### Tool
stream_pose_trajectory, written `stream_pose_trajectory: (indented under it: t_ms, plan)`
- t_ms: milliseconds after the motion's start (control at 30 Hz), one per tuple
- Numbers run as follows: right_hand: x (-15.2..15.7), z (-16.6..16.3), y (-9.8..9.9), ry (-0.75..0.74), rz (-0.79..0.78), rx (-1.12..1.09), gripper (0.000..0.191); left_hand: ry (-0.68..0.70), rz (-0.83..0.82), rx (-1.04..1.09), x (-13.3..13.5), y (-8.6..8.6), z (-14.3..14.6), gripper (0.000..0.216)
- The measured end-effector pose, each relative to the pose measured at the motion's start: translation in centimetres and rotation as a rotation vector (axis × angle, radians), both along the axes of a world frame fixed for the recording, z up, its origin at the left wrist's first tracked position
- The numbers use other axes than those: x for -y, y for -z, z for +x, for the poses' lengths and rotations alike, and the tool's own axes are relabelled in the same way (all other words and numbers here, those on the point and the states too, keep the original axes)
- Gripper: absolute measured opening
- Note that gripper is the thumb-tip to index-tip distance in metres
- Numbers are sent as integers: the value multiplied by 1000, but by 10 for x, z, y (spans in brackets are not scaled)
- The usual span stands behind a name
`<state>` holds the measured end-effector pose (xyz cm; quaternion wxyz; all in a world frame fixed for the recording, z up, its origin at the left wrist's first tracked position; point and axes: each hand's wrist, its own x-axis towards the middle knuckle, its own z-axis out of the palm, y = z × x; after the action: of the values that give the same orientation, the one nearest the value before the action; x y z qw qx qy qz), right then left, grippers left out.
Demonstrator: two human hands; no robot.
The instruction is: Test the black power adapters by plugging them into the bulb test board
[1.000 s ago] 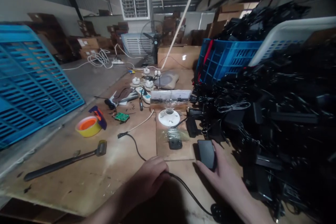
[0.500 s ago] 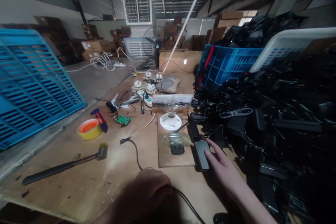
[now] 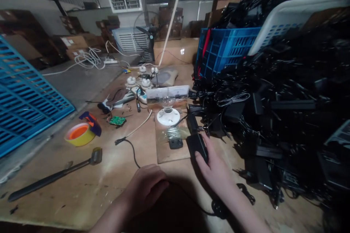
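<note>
Turned since earlier, the adapter shows a darker face, right hand gripping it, left hand clasping a cord.

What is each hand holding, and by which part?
The right hand grips the black adapter, thumb on its near end, fingers along its right side. The left hand grips the black cord partway along.

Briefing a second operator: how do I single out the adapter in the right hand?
Start at the big heap of black adapters on the right. Left of it, a flat board carries a white lamp holder. At that board's near right corner is the black power adapter, unlike those in the heap, gripped by the right hand.
</note>
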<state>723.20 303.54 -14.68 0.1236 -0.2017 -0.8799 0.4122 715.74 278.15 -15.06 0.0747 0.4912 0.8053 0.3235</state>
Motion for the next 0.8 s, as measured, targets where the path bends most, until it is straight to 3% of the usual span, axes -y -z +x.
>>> stream_pose_trajectory:
  t_ms: [100,167,233,300,367,567,800]
  plan:
    - [-11,-6,2,42,24,16,73,-13,95,-9,-1,0,-3,14]
    - [-16,-11,2,63,-47,14,82,-23,156,-45,-1,1,-6,13]
    - [-20,-16,2,12,-270,-47,88,-47,186,-92,0,1,-10,13]
    - [-21,-19,4,-9,-542,-121,82,-70,189,-132,2,1,-12,16]
    - [-22,-19,8,-14,-674,-134,73,-80,183,-146,3,0,-13,18]
    - [-26,-25,3,5,-419,-77,69,-71,208,-98,4,1,-13,22]
    - [-21,-29,-7,-6,-257,5,59,-81,196,-63,5,4,-18,20]
